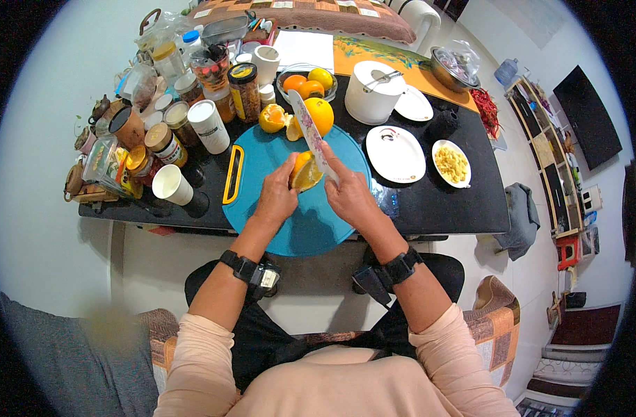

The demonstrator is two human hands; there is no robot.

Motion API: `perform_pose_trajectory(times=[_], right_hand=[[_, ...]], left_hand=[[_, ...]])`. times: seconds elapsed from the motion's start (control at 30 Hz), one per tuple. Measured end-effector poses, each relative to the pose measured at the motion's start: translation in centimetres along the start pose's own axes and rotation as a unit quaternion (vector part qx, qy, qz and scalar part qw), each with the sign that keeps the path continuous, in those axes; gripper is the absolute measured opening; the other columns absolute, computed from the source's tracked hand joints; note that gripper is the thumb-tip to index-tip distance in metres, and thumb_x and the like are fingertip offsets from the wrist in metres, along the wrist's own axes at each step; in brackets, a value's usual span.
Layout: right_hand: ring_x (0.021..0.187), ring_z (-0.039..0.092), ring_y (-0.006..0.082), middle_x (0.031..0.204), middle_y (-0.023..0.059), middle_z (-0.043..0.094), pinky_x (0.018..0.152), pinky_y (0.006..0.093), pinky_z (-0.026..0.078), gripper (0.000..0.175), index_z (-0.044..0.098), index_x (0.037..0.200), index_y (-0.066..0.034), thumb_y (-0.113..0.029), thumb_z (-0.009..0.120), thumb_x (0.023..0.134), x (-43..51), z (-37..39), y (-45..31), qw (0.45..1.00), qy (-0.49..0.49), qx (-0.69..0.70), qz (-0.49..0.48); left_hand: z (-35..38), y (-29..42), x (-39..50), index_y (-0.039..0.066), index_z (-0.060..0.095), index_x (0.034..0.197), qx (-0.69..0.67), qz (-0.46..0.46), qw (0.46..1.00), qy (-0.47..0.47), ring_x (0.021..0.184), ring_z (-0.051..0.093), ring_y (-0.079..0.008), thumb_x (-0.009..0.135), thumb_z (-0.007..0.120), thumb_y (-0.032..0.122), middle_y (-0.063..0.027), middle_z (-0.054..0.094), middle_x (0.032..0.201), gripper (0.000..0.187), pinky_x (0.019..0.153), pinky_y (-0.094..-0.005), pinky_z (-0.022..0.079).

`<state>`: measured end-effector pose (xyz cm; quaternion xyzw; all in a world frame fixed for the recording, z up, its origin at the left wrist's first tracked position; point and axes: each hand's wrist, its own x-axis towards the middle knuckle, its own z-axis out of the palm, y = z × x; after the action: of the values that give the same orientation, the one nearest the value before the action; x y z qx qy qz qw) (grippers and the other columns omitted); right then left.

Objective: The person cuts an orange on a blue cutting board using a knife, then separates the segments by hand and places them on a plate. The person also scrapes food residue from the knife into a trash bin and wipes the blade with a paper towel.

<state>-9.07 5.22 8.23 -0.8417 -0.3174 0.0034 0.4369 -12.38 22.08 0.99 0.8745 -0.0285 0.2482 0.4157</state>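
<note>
My left hand grips a cut piece of orange above the round blue cutting board. In my right hand is a white kitchen knife with a floral print on its blade, its tip pointing up and away from me. The knife's lower end lies close beside the orange piece; whether they touch I cannot tell. At the board's far edge sit a whole orange, a partly peeled citrus fruit and a piece of peel.
Jars and bottles crowd the table's left side, with a paper cup near the front. Behind the board stands a glass fruit bowl. To the right are a white canister, an oval plate and a dish of yellow chopped food.
</note>
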Motion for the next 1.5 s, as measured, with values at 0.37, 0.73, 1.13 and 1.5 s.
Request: perform_pose_trajectory(times=[0.37,0.73,1.13,1.5], right_hand=[[0.070,0.059,0.0477,0.077,0.0310,0.059,0.064,0.0508,0.049,0.069,0.033,0.145,-0.0116,0.003,0.050,0.080,-0.8,0.1,-0.4,1.000,0.013,-0.007,0.016],[0.067,0.059,0.0472,0.075,0.0302,0.059,0.063,0.0507,0.049,0.073,0.028,0.147,-0.0118,0.003,0.051,0.079,-1.3,0.1,0.0,1.000,0.011,0.027,0.011],[0.066,0.060,0.0421,0.074,0.0255,0.059,0.064,0.0486,0.049,0.076,0.028,0.148,-0.0161,0.003,0.052,0.079,-2.3,1.8,0.1,0.998,0.049,0.025,-0.022],[0.070,0.060,0.0441,0.078,0.0275,0.060,0.065,0.0508,0.048,0.074,0.026,0.148,-0.0142,0.003,0.051,0.080,-2.7,0.9,-0.6,0.999,0.034,0.024,0.012]], left_hand=[[-1.0,0.9,0.4,0.009,0.030,0.142,0.033,-0.045,0.993,-0.101,0.121,0.048,-0.0403,0.070,0.069,-0.009,-0.0225,0.047,0.133,0.084,0.099,-0.0420,0.045],[0.3,0.9,0.1,0.004,0.024,0.138,0.081,0.020,0.994,-0.076,0.111,0.045,-0.0443,0.072,0.061,-0.011,-0.0229,0.044,0.116,0.077,0.093,-0.0485,0.043],[2.4,1.9,1.0,0.002,0.047,0.107,-0.270,-0.189,0.939,0.099,0.091,0.051,-0.0240,0.096,0.051,0.034,-0.0159,0.051,0.100,0.034,0.082,-0.0376,0.044],[5.0,1.7,1.5,0.003,0.046,0.092,-0.148,-0.098,0.956,0.233,0.081,0.046,-0.0226,0.094,0.056,0.027,-0.0101,0.046,0.089,0.026,0.075,-0.0376,0.041]])
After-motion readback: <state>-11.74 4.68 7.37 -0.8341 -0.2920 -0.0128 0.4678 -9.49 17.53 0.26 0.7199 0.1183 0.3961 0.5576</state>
